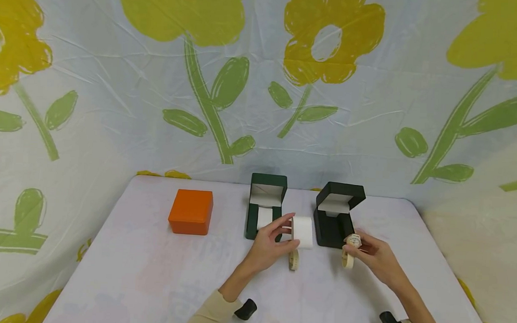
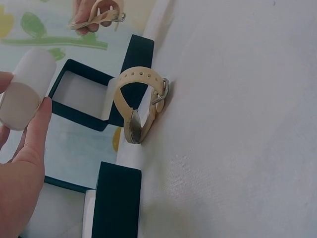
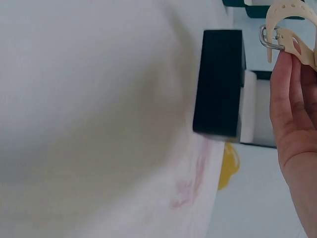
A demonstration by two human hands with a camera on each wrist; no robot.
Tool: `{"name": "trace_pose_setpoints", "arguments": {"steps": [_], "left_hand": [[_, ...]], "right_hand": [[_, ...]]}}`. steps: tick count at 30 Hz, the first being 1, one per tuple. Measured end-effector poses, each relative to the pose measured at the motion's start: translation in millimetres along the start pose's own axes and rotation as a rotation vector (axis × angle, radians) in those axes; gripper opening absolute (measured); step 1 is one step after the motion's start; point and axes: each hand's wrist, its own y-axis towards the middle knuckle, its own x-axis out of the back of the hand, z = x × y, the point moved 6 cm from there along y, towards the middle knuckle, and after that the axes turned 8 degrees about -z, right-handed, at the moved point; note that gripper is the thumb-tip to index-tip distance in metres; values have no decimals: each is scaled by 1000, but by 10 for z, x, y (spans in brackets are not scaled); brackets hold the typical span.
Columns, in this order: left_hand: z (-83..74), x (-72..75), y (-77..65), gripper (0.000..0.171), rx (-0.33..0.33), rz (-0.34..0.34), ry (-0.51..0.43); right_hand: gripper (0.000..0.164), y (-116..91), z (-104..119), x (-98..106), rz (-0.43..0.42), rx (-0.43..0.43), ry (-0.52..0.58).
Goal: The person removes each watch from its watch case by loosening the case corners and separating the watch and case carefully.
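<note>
My left hand (image 1: 266,248) holds a white watch cushion (image 1: 303,232) between thumb and fingers, above the table. A cream-strapped wristwatch (image 1: 294,260) lies on its side just below; its buckled strap (image 2: 140,76) forms a loop in the left wrist view. In my right hand (image 1: 380,261) is a second cream-strapped wristwatch (image 1: 353,241), pinched near its dial, with the strap loop hanging down. The right wrist view shows its strap (image 3: 291,9) and metal buckle. Between and behind the hands, a black watch box (image 1: 328,232) stands with its lid up and no cushion visible inside.
A dark green watch box (image 1: 251,223) stands open behind my left hand, a white cushion (image 1: 264,216) inside. Farther left sits a closed orange box (image 1: 190,211). A flower-printed cloth (image 1: 253,94) hangs behind the white-covered table (image 1: 149,282).
</note>
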Motion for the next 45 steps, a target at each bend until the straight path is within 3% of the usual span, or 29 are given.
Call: {"name": "trace_pose_setpoints", "arguments": {"steps": [5, 14, 22, 36, 40, 45], "left_hand": [[2, 3, -7, 64, 0, -6, -8], [26, 30, 2, 65, 1, 1, -13], [39, 40, 3, 64, -1, -3, -5], [46, 30, -26, 65, 33, -1, 20], [62, 26, -22, 65, 33, -1, 20], [78, 17, -20, 65, 36, -1, 25]], "right_hand": [[47, -27, -150, 97, 2, -23, -14], [30, -87, -386, 288, 17, -108, -99], [22, -112, -536, 415, 43, -102, -126], [32, -174, -827, 489, 140, -192, -180], [30, -166, -843, 476, 179, -167, -184], [42, -131, -833, 463, 159, -129, -282]]}}
